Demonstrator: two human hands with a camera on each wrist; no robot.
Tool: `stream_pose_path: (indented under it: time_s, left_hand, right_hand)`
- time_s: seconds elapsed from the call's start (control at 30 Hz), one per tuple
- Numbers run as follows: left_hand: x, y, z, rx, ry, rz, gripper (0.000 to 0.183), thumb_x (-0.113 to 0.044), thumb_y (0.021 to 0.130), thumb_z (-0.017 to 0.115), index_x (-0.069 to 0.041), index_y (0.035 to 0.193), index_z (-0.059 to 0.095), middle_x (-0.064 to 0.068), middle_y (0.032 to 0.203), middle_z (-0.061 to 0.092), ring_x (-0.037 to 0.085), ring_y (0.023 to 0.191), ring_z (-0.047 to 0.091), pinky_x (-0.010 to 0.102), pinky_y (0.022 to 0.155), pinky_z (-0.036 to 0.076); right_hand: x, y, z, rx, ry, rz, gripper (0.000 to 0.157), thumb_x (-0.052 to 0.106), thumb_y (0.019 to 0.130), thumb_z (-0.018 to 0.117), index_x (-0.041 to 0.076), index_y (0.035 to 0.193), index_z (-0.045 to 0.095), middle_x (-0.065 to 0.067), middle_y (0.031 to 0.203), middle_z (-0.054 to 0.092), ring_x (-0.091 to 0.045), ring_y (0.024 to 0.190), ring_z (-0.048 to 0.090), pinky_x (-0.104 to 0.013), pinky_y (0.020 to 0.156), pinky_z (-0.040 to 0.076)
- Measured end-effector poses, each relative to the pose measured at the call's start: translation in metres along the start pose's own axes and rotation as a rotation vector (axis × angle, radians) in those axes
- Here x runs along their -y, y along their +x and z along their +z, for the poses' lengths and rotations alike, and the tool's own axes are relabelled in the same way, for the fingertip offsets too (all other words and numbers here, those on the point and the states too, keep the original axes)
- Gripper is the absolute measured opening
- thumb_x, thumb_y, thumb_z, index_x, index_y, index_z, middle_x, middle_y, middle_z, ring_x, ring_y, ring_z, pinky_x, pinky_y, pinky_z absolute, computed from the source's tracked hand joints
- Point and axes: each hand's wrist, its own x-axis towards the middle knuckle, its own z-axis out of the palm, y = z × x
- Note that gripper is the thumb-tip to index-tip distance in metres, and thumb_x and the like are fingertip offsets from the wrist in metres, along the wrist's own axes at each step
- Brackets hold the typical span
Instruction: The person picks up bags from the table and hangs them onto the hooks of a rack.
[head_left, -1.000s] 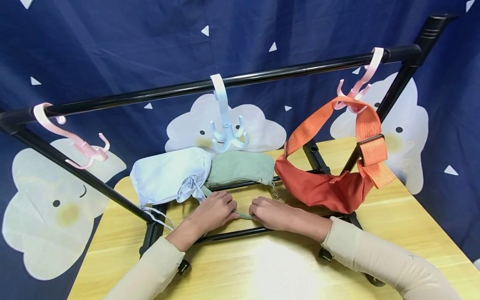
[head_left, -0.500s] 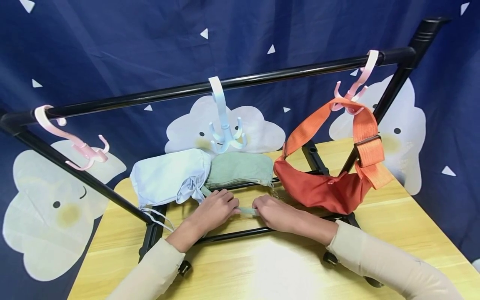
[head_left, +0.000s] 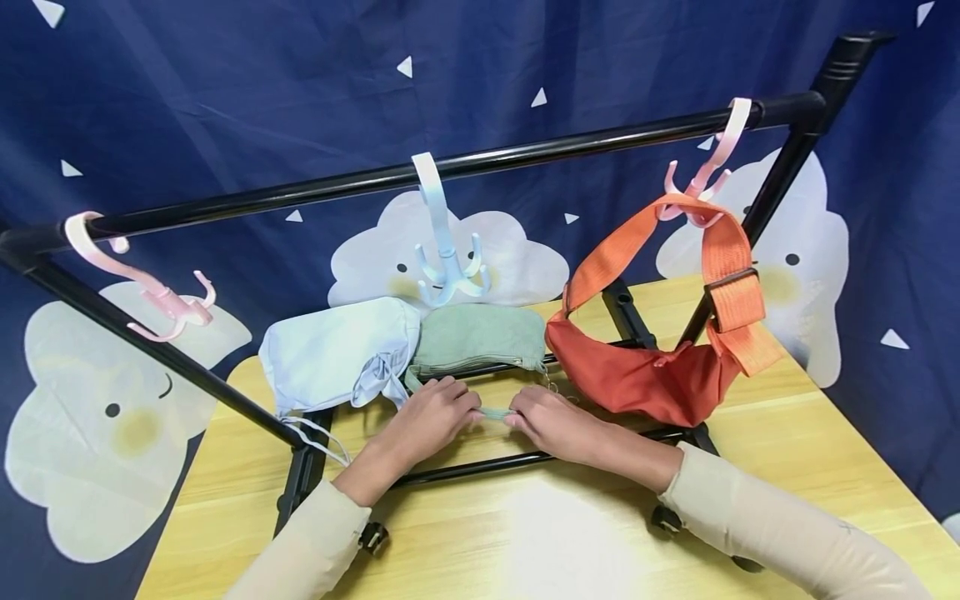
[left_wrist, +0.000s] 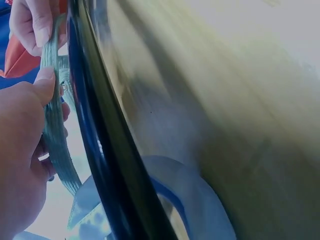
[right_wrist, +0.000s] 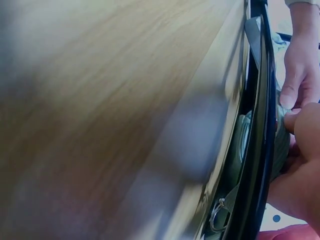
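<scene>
Pale wood-grain counter (head_left: 465, 533); dark blue fabric curtain (head_left: 300, 83) with white clouds behind. Black tubular metal rack (head_left: 570, 152) stands on counter. Sage-green fabric pouch (head_left: 480, 333) within rack's base, between light-blue cloth bag (head_left: 341, 350), just beside, and red fabric bag with orange strap (head_left: 645, 375). Left hand (head_left: 435, 414) and right hand (head_left: 551, 421) near each other, fingers of both pinching ribbed green strap (head_left: 495, 413). Black lower front bar (head_left: 472, 468) just beside hands, nearer person; counter stretches on past it. Counter's right edge well apart from hands.
</scene>
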Motion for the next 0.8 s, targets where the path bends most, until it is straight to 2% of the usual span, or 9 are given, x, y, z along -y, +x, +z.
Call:
stream_pose_path:
  time_s: [0.3, 0.53, 0.8]
  left_hand:
    - [-0.002, 0.005, -0.007, -0.078, -0.094, -0.015, 0.017, -0.03, 0.102, 0.065, -0.016, 0.103, 0.073, -0.004, 0.094, 0.073, 0.013, 0.084, 0.06, 0.029, 0.076, 0.053]
    - [-0.004, 0.008, -0.012, -0.098, -0.271, -0.121, 0.016, -0.029, 0.103, 0.063, -0.016, 0.098, 0.071, -0.006, 0.09, 0.069, 0.01, 0.083, 0.057, 0.027, 0.076, 0.053]
    - [-0.009, 0.01, -0.015, -0.164, -0.45, -0.23, 0.011, -0.025, 0.102, 0.064, -0.017, 0.097, 0.07, -0.004, 0.098, 0.071, 0.013, 0.095, 0.062, 0.031, 0.082, 0.056]
  right_hand:
    - [0.007, 0.0, -0.008, -0.057, 0.053, 0.077, 0.016, 0.02, 0.106, 0.059, 0.013, 0.092, 0.063, 0.005, 0.086, 0.056, -0.01, 0.081, 0.054, -0.027, 0.074, 0.051]
    - [0.013, 0.002, -0.012, -0.102, 0.16, 0.144, 0.015, 0.02, 0.107, 0.057, 0.014, 0.094, 0.061, 0.006, 0.084, 0.052, -0.006, 0.078, 0.047, -0.022, 0.07, 0.045]
    - [0.022, 0.004, -0.017, -0.142, 0.232, 0.157, 0.015, 0.019, 0.109, 0.054, 0.013, 0.096, 0.061, 0.006, 0.085, 0.052, -0.005, 0.077, 0.046, -0.021, 0.069, 0.043]
